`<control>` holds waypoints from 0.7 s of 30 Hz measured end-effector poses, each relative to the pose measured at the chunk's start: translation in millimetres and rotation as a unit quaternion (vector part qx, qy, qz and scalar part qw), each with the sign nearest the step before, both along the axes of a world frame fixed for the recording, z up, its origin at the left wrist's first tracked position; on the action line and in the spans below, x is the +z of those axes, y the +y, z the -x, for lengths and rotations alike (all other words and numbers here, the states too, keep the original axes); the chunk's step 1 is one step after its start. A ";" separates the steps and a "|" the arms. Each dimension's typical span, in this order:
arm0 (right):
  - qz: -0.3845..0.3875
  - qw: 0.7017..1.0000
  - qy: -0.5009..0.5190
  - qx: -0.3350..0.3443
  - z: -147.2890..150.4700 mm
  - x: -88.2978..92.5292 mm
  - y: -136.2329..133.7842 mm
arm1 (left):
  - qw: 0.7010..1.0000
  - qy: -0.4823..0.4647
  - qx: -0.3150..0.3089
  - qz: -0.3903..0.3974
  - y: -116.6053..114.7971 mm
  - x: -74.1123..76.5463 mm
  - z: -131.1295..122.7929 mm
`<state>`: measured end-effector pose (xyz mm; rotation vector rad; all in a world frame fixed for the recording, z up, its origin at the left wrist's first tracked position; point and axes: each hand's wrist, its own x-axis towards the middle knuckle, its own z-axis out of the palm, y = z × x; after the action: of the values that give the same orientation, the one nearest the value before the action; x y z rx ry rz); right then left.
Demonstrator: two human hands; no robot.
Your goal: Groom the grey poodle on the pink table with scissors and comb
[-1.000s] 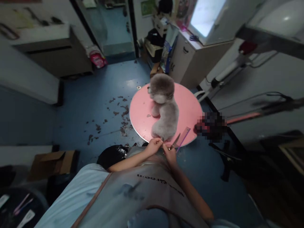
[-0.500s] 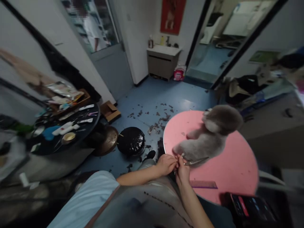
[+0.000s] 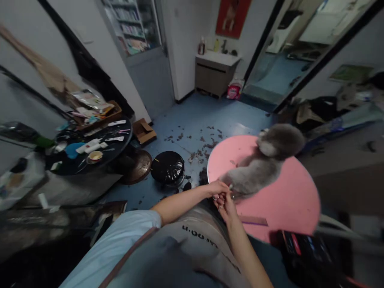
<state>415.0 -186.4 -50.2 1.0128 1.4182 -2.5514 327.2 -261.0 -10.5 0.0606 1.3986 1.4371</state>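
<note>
A grey, fluffy dog (image 3: 255,176) is on the round pink table (image 3: 291,204), its rounded head toward the far right. At the dog's near end, my left hand (image 3: 220,189) is closed with its fingers bent, touching my right hand. What its fingertips hold is hidden. My right hand (image 3: 228,206) is closed round scissors (image 3: 215,198); a finger ring shows, while the blades are hardly visible. A purple comb (image 3: 254,221) lies on the table near my right forearm.
A phone-like dark screen (image 3: 309,244) is by the table's near right edge. A black stool (image 3: 167,168) stands left, beyond it a dark table (image 3: 120,146) with grooming tools. Hair clumps (image 3: 199,154) litter the blue floor. A sink cabinet (image 3: 214,74) stands at the back.
My hands have come closer together, and the scissors blades that pointed right along the dog no longer show. The view has shifted; the person behind the door glass is out of sight.
</note>
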 end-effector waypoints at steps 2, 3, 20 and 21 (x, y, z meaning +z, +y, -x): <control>-0.109 0.993 -0.020 0.026 -12.1 -1.6 0.8 | 1.000 0.023 0.019 -0.004 -2.0 -1.5 -3.8; -0.150 0.987 -0.032 0.038 -20.4 -1.9 3.3 | 0.997 0.061 0.045 -0.007 -3.3 -2.9 -5.0; -0.051 0.813 -0.096 0.572 -92.5 70.5 110.5 | 0.843 0.481 -0.064 0.233 -27.1 25.4 -17.6; -0.002 0.807 -0.087 0.584 -90.4 74.4 115.2 | 0.843 0.481 -0.064 0.233 -26.8 24.7 -17.1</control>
<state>505.4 -71.1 24.2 0.1627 1.3334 -1.4764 344.3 -287.8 14.2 0.6200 2.4767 0.9025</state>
